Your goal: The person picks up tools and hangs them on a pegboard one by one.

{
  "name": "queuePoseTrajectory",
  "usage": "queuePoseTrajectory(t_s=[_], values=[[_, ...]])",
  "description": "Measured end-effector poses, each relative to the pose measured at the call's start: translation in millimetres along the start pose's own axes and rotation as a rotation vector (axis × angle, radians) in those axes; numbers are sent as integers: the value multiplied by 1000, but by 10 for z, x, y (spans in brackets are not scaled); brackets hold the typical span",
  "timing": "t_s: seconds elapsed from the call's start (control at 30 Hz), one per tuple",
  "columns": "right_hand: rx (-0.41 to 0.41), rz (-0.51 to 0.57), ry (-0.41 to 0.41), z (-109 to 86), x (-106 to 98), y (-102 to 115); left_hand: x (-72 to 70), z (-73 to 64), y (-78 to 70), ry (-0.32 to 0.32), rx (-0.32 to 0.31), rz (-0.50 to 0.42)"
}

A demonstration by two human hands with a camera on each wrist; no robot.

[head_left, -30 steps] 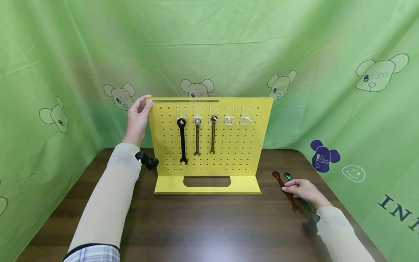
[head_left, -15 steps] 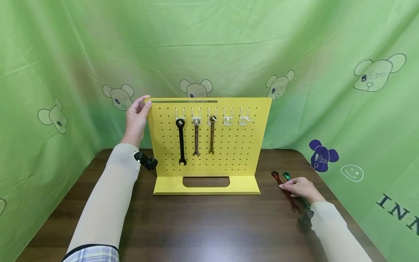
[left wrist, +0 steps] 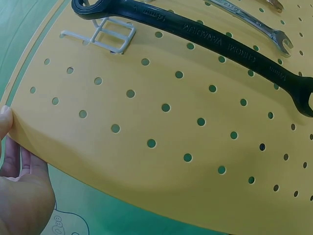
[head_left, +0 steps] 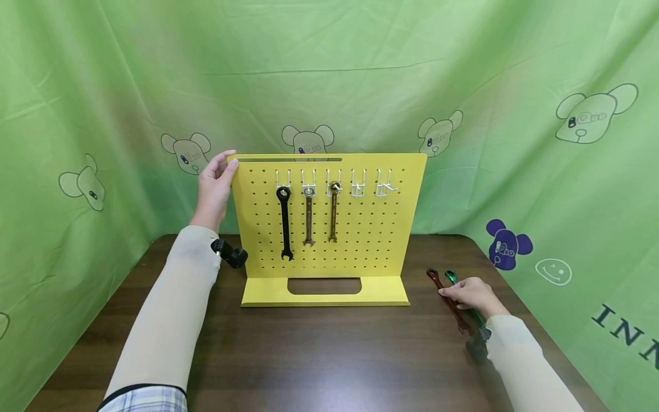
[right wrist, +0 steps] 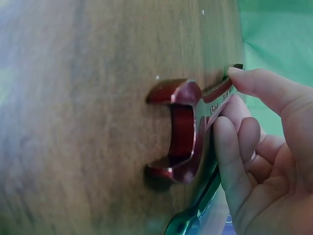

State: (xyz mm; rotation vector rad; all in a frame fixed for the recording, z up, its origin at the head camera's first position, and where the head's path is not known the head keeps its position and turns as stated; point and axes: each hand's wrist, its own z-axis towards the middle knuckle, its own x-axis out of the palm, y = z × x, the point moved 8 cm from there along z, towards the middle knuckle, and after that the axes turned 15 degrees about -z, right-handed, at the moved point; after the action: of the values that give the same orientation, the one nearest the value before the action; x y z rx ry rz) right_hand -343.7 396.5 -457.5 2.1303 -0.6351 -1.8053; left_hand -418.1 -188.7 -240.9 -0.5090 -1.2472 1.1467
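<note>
Red wrench (head_left: 455, 312) at 4 o'clock from board (head_left: 365, 240), long axis running 11 to 5 o'clock: ring end toward 11, forked end toward 5. Right hand (head_left: 473, 294) pinches its shaft, thumb against fingers; contact with table (head_left: 309, 355) unclear. Green wrench (head_left: 455, 281) just beside, 3 o'clock side. Left hand (head_left: 212, 186) pinches board's 10 o'clock corner.
</note>
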Motion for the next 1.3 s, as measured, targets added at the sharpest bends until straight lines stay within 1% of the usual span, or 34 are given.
queuePoseTrajectory(t_s=[0.23,0.47,0.7,0.97,1.3], values=[[3,6,6,-10,1,16,5,11,1,-1,9,30],[-3,26,1,-8,-4,5,9,18,-3,5,13,17],[9,-18,5,-21,-18,-25,18,25,4,7,7,27],[-45,84,29,-40,-6,33,10,10,-15,11,16,30],[-76,60,3,-58,15,67,14,4,-12,8,6,26]])
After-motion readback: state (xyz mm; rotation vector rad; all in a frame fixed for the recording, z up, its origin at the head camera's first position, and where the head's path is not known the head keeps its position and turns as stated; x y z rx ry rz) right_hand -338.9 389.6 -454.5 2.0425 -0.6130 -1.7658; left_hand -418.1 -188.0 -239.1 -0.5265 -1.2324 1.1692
